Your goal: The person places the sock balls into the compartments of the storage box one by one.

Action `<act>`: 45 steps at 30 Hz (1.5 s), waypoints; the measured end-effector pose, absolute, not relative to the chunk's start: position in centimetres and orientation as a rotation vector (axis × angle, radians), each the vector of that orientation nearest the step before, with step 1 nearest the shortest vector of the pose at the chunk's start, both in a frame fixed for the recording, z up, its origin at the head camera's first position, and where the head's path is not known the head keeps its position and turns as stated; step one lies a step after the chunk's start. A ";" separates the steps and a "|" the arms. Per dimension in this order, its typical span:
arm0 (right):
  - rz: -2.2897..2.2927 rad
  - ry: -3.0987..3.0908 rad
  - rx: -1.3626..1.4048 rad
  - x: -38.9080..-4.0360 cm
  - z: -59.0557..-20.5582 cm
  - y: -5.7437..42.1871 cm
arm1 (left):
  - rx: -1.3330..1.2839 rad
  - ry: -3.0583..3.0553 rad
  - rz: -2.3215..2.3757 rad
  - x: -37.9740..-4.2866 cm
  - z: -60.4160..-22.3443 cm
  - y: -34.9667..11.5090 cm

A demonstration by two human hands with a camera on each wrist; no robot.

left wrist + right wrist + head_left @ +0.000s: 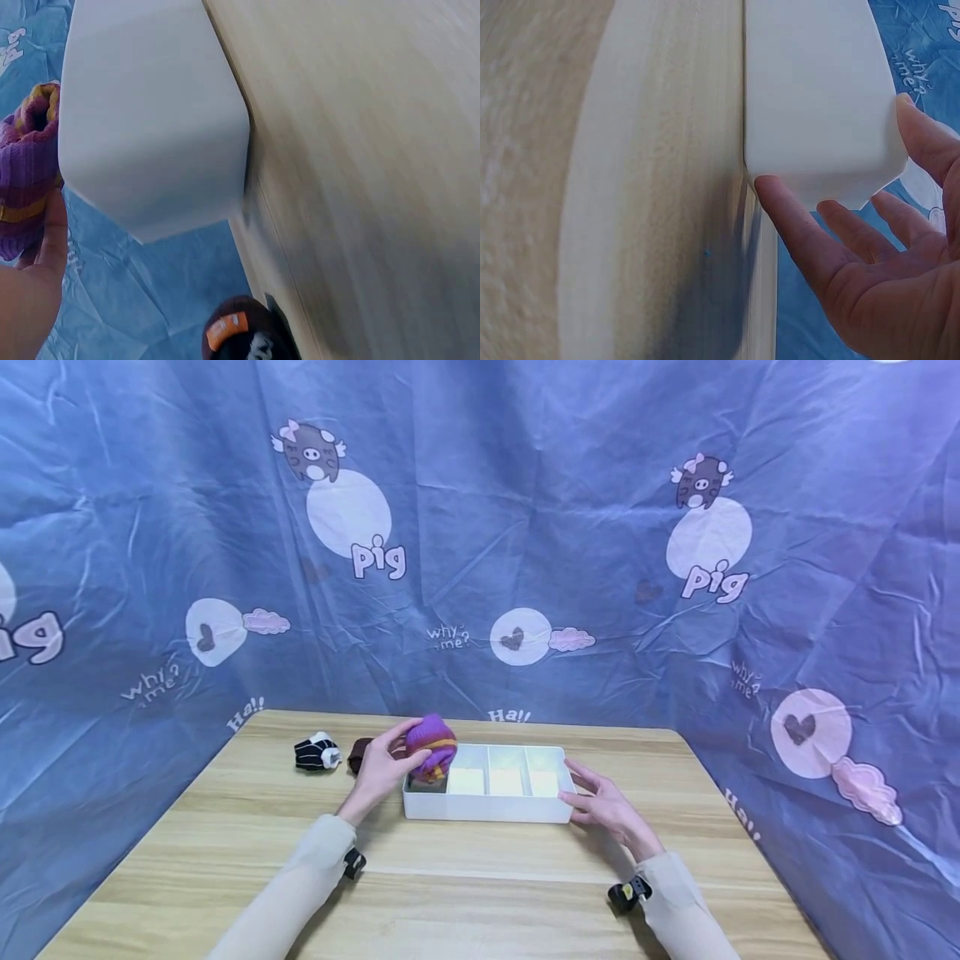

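In the head view my left hand (pixel 382 770) holds a rolled pair of purple socks (pixel 431 743) with orange and yellow stripes, between thumb and fingers. The bundle hangs over the leftmost compartment of a white divided box (pixel 487 808). Its folded opening shows in the left wrist view, where the purple socks (pixel 26 172) are beside the box's upper edge. Against the box's right end rests my right hand (pixel 611 806). Fairly straight, spread fingers (pixel 802 232) touch that end in the right wrist view, with the thumb at the upper rim.
Left of the box lies a dark brown sock bundle (pixel 358 755), partly hidden by my left hand. Farther left is a black-and-white striped sock bundle (pixel 317 752). All stand on a wooden table (pixel 480 893), with a blue printed curtain (pixel 480 527) behind.
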State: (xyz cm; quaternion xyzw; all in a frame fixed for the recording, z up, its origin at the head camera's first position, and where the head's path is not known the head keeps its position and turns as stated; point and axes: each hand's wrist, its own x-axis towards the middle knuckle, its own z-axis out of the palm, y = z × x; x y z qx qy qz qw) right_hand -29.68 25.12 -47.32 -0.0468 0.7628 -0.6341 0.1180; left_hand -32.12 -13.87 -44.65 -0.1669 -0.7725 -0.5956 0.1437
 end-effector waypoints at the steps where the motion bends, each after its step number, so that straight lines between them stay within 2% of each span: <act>1: -1.853 2.232 -0.141 -29.7 -47.3 25.1 | -0.491 -2.230 -1.719 -32.1 -44.6 -13.7; 11: -1.857 2.224 -0.147 -29.7 -47.0 25.2 | -0.552 -2.281 -1.696 -32.3 -44.5 -11.7; 24: -1.843 2.233 -0.118 -29.6 -47.0 25.2 | -0.429 -2.320 -1.581 -32.6 -45.2 -9.7; 45: -1.842 2.236 -0.132 -29.7 -47.1 25.2 | -0.454 -2.439 -1.445 -33.0 -45.9 -7.9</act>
